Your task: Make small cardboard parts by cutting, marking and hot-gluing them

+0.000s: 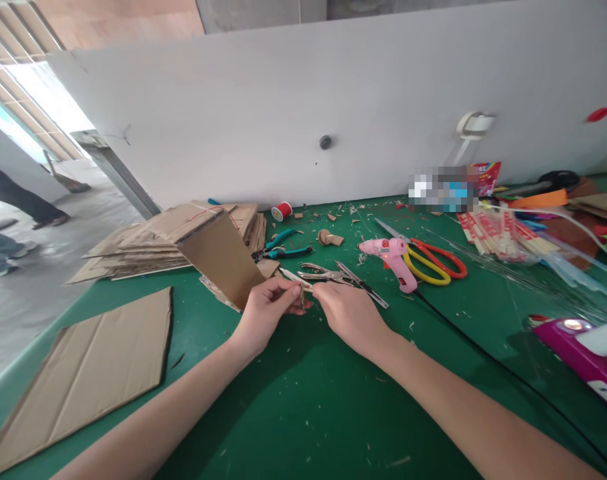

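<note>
My left hand (263,313) pinches a thin pale stick (289,274) together with a small brown piece that looks like cardboard (303,298). Closed around the stick's near end is my right hand (356,313), its fingertips close to the left ones. Just beyond the hands lie a metal plier-like tool (323,274) and a slim metal cutter (368,288). An upright folded cardboard piece (223,257) stands left of my left hand. Right of the hands, a pink glue gun (396,260) rests beside scissors (446,261) with red and yellow handles.
Stacked cardboard (133,247) and a flat cardboard sheet (98,360) occupy the left. Teal-handled pliers (290,253) and a red thread spool (282,211) lie farther back. Packaged sticks (503,233) and a purple power strip (573,347) are rightward. A white panel (263,120) bounds the green table.
</note>
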The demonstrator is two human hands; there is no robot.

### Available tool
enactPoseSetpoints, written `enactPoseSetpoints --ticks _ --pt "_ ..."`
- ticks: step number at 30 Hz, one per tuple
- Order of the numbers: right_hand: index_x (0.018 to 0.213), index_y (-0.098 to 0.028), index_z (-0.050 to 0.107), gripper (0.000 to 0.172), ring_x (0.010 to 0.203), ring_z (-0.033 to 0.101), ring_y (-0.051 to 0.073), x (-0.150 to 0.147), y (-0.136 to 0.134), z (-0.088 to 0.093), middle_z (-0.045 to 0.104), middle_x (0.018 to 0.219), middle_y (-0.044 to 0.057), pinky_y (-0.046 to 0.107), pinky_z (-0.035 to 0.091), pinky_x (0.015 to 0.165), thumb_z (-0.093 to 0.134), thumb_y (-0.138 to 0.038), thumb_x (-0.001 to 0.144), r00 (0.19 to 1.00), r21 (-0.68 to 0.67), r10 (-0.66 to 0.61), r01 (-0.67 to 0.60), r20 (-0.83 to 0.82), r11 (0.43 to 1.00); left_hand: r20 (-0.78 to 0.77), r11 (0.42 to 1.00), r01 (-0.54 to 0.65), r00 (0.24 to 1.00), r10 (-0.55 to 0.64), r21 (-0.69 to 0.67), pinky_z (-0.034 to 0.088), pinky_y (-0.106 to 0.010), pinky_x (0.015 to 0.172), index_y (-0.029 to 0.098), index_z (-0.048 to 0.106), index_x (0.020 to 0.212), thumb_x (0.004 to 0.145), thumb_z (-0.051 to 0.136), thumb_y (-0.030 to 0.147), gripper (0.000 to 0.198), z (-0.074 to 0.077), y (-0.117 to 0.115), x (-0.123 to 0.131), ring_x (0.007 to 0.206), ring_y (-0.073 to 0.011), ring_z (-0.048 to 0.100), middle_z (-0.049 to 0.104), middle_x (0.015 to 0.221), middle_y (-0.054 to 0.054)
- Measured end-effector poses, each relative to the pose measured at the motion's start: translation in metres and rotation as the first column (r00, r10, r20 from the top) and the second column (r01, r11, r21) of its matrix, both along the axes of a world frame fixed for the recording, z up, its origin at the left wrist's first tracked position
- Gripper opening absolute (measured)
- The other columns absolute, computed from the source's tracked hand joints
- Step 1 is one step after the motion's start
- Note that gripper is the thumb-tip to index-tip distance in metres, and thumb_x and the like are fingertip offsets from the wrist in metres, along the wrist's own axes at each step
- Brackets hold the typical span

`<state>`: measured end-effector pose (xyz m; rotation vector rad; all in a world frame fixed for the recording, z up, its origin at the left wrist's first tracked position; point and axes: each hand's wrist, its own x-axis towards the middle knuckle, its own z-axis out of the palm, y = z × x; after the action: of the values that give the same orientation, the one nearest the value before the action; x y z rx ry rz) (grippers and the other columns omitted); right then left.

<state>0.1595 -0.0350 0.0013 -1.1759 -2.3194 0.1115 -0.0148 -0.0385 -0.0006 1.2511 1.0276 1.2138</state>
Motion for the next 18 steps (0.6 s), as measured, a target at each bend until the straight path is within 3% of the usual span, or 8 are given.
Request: enactPoseSetpoints --ticks 6,9,11,13,15,17,18 --pt "0.083 -0.018 0.057 0.026 0.054 0.047 0.013 -0.003 -0.008 0.007 0.056 0.064 0.001 0.026 0.025 0.052 0.033 -0.021 0.094 0.984 -0.260 0.013 -0.060 -0.178 0.964 -0.161 0.992 -0.023 0.986 0.044 0.128 0.052 -0.024 0.062 0.013 0.065 0.085 0.082 0.062 0.033 0.020 -0.004 -0.003 -0.002 0.063 -0.0116 0.061 0.068 0.071 -0.002" --pt "0.075 -0.019 0.053 0.026 0.050 0.039 0.010 -0.002 -0.010 0.013 0.046 0.058 -0.003 0.025 0.024 0.050 0.035 -0.025 0.093 0.943 -0.399 -0.001 -0.139 -0.331 0.906 -0.224 0.986 0.005 0.974 0.034 0.169 0.051 -0.023 0.061 0.014 0.066 0.085 0.084 0.059 0.032 0.019 -0.004 -0.004 -0.001 0.063 -0.0112 0.060 0.068 0.072 -0.003" --pt "0.070 -0.019 0.050 0.026 0.048 0.033 0.009 -0.002 -0.011 0.015 0.040 0.056 -0.005 0.023 0.022 0.047 0.038 -0.026 0.092 0.902 -0.505 -0.034 -0.209 -0.430 0.837 -0.253 0.982 0.024 0.967 0.024 0.187 0.050 -0.023 0.061 0.014 0.065 0.085 0.085 0.058 0.031 0.019 -0.002 -0.005 -0.001 0.064 -0.0115 0.060 0.067 0.072 -0.003" --pt "0.068 -0.019 0.048 0.026 0.043 0.024 0.007 -0.001 -0.010 0.016 0.032 0.052 -0.007 0.022 0.018 0.043 0.039 -0.028 0.092 0.835 -0.658 -0.144 -0.300 -0.531 0.691 -0.279 0.978 0.032 0.960 0.027 0.207 0.050 -0.024 0.061 0.014 0.065 0.085 0.085 0.057 0.031 0.018 0.000 -0.006 0.000 0.063 -0.0118 0.059 0.066 0.070 -0.002" --pt "0.070 -0.020 0.047 0.025 0.040 0.014 0.006 0.000 -0.010 0.016 0.023 0.049 -0.010 0.020 0.012 0.039 0.040 -0.030 0.092 0.731 -0.768 -0.309 -0.445 -0.608 0.460 -0.302 0.974 0.030 0.952 0.040 0.223 0.050 -0.024 0.060 0.014 0.065 0.083 0.084 0.057 0.031 0.019 0.002 -0.007 0.001 0.062 -0.0119 0.059 0.065 0.068 -0.002" --pt "0.072 -0.020 0.046 0.023 0.040 0.008 0.006 0.001 -0.009 0.016 0.018 0.048 -0.012 0.019 0.008 0.038 0.042 -0.032 0.091 0.635 -0.768 -0.449 -0.597 -0.628 0.230 -0.319 0.972 0.027 0.947 0.051 0.234 0.050 -0.024 0.060 0.014 0.065 0.083 0.084 0.057 0.032 0.020 0.003 -0.008 0.002 0.061 -0.0120 0.058 0.064 0.068 -0.002" --pt "0.072 -0.019 0.046 0.022 0.041 0.007 0.005 0.001 -0.008 0.017 0.017 0.048 -0.012 0.018 0.007 0.038 0.043 -0.032 0.090 0.608 -0.746 -0.491 -0.649 -0.624 0.145 -0.323 0.971 0.024 0.945 0.055 0.238 0.050 -0.024 0.059 0.014 0.065 0.084 0.084 0.056 0.032 0.021 0.004 -0.009 0.002 0.061 -0.0119 0.058 0.064 0.068 -0.002"
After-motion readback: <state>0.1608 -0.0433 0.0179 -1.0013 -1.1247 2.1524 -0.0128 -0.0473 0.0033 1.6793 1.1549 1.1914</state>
